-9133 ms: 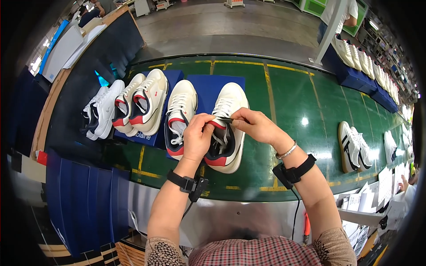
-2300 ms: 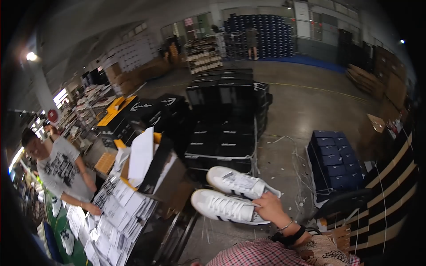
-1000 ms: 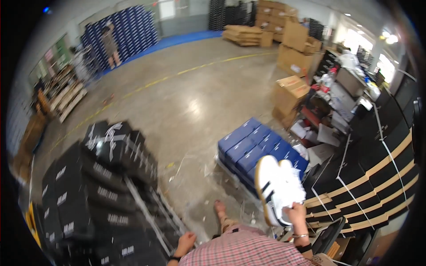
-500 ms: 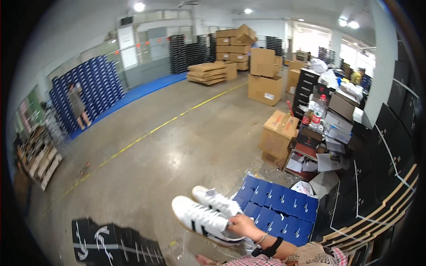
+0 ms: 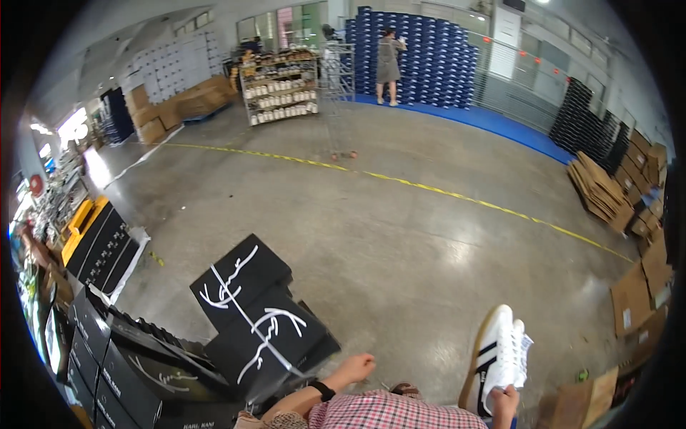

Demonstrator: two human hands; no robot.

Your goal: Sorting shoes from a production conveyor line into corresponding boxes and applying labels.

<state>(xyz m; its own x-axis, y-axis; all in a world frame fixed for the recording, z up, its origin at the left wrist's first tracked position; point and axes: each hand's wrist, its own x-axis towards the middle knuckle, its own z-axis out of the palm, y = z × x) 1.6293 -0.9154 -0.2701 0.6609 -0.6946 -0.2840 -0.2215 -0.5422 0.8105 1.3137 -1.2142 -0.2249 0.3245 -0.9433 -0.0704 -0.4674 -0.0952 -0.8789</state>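
My right hand [image 5: 504, 402] sits at the lower right edge and grips a pair of white sneakers with black stripes [image 5: 498, 358], held upright side by side with their toes up. My left hand [image 5: 355, 370] hangs low in the middle with its fingers loose and nothing in it. It is just right of a stack of black shoe boxes with white scribble marks [image 5: 254, 314].
More black boxes [image 5: 100, 247] line the left side. Flattened cardboard [image 5: 599, 190] and brown cartons [image 5: 636, 297] lie at the right. A tall wall of blue boxes [image 5: 429, 57] stands far back, with a person [image 5: 389, 64] in front, beside a shelf rack [image 5: 280, 93]. A yellow floor line [image 5: 429, 189] crosses the concrete.
The view has swung round the warehouse from the blue boxes on the floor to the black box stack. The sneakers stay in my right hand, now held more upright.
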